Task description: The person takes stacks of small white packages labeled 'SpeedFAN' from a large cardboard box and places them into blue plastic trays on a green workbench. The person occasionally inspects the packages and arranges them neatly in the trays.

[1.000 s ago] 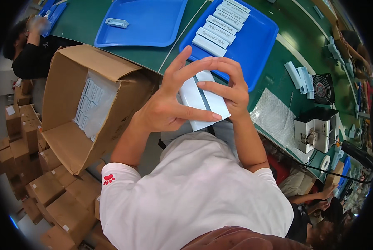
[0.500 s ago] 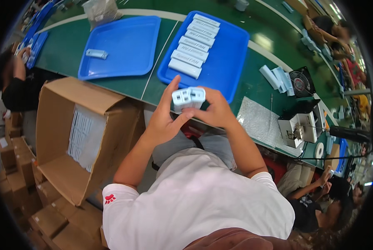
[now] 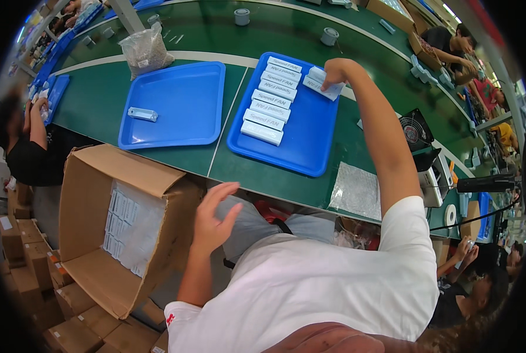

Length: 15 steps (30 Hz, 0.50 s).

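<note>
My right hand [image 3: 338, 73] reaches to the far right corner of the right-hand blue tray [image 3: 304, 150], its fingers closed on a pale oblong plastic casing [image 3: 316, 85] with grey lettering. Another pale piece shows just beyond it, partly hidden by the hand. Along the left side of that tray runs a column of several similar casings [image 3: 269, 100], lying side by side. Off the table's near edge, over my lap, my left hand [image 3: 213, 220] is open with fingers apart and holds nothing.
A second blue tray [image 3: 198, 132] at left bears one small pale part [image 3: 142, 114]. An open cardboard box [image 3: 86, 235] of white pieces stands at my left. Bubble wrap [image 3: 355, 191], a black fan [image 3: 416, 129] and a bag of granules [image 3: 146, 50] lie on the table. Co-workers sit at both sides.
Both hands held a pale casing near my lap; they have parted. My right hand has moved far right across the tray with a casing. My left hand has drawn back, lower and leftward.
</note>
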Motion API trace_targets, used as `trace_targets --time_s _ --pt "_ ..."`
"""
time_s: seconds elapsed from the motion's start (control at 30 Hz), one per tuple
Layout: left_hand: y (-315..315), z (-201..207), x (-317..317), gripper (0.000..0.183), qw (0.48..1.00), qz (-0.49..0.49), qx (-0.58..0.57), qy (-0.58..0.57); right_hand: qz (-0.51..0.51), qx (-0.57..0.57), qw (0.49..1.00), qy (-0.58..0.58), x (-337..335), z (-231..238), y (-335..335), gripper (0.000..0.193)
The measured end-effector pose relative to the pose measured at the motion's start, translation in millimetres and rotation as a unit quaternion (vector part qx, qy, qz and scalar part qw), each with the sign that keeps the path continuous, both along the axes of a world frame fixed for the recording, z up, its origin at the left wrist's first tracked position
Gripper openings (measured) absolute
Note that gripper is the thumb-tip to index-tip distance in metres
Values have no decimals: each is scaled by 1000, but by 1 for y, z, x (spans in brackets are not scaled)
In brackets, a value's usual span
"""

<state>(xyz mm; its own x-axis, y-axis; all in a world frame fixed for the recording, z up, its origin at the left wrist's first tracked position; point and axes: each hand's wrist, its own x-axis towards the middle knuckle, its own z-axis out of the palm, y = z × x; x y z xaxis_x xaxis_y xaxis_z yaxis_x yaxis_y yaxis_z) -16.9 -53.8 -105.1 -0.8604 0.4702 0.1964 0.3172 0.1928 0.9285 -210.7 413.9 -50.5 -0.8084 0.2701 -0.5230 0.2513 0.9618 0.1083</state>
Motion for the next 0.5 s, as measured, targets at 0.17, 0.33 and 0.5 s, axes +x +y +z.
trace_targets --time_s 0.17,0.33,0.5 --pt "-63 41 9 29 971 135 14 199 35 21 997 -62 -33 -6 4 69" --pt "-105 33 -15 34 901 362 -92 221 69 -10 997 -19 -41 -12 18 70" --pt "-93 14 -24 57 923 335 -183 47 31 -93 982 162 -38 -12 42 67"
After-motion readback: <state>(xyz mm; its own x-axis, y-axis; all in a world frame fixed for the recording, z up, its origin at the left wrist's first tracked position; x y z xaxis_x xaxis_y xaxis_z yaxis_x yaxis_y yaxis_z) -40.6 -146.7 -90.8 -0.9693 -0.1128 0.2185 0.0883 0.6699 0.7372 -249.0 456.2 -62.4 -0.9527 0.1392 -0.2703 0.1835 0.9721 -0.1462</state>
